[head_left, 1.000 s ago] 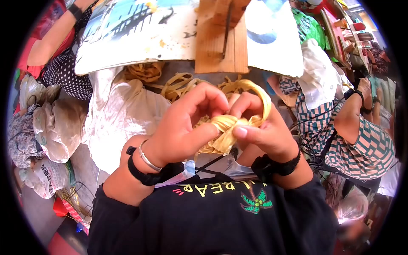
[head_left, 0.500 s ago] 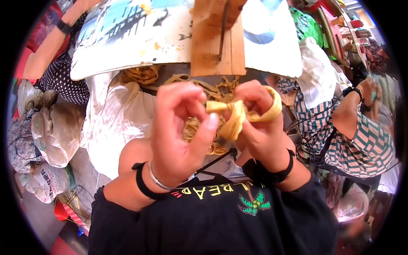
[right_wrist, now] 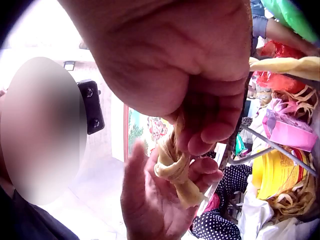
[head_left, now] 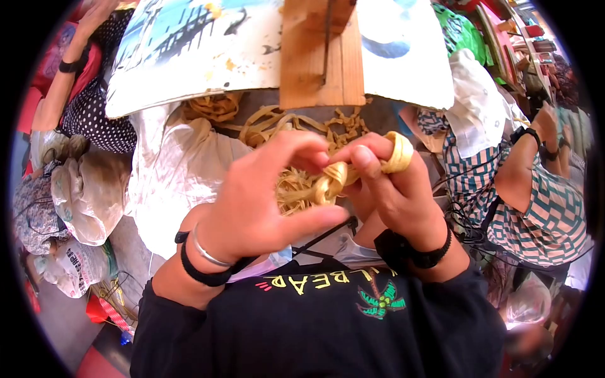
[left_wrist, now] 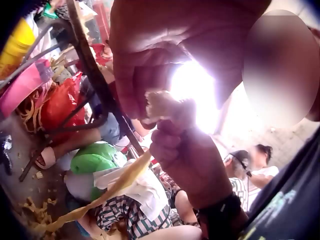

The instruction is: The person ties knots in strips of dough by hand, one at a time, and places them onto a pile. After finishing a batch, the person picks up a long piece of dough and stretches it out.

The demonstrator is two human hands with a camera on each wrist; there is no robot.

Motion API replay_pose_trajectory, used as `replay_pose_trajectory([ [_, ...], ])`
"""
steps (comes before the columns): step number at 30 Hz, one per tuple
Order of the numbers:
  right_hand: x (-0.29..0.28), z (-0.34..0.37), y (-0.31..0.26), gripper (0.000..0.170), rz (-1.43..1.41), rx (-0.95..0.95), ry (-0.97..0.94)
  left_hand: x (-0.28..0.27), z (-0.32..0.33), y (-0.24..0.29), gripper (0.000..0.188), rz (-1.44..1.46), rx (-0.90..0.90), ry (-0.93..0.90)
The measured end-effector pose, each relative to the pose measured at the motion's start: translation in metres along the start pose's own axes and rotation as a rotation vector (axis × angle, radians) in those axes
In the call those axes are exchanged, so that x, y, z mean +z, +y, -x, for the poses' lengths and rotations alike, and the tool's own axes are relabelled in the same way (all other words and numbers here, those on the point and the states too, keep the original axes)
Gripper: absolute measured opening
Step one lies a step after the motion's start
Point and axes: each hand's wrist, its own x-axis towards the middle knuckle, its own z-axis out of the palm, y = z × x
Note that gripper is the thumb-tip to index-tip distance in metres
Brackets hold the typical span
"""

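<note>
A pale yellow fibrous strip [head_left: 332, 184], folded and knotted, is between my two hands in front of my chest. My right hand [head_left: 400, 195] pinches it just beside the knot, and a loop of the strip passes over that hand's fingers. In the left wrist view, a long tail of the strip [left_wrist: 122, 184] runs down from the right hand. My left hand [head_left: 261, 189] is spread around the knot, thumb straight and apart from the bent fingers. In the right wrist view, the knot [right_wrist: 172, 162] and its short end show in front of the left palm.
More yellow strips [head_left: 268, 123] lie in a heap below my hands. A white painted board [head_left: 201, 79] with a wooden block [head_left: 321, 82] stands ahead. People sit at both sides, one in patterned trousers [head_left: 535, 217]. Plastic bags [head_left: 88, 201] are at the left.
My left hand came away from the knot, then moved back close around it with the thumb stretched out. The right hand keeps its hold, and the loop over its fingers is smaller.
</note>
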Motion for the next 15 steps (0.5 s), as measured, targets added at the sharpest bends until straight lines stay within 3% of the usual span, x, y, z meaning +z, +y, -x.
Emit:
replay_pose_trajectory([
  [4,0.009,-0.002,0.002,0.027,-0.052,0.094,0.057,0.013,0.002,0.007,0.046,-0.034,-0.087,0.007],
  [10,0.006,-0.006,-0.005,0.032,-0.101,0.275,0.008,0.003,0.003,0.000,0.049,-0.034,0.089,-0.015],
  [15,0.001,-0.007,-0.006,0.034,-0.273,0.424,-0.042,0.006,-0.003,0.003,0.044,0.011,0.055,0.032],
])
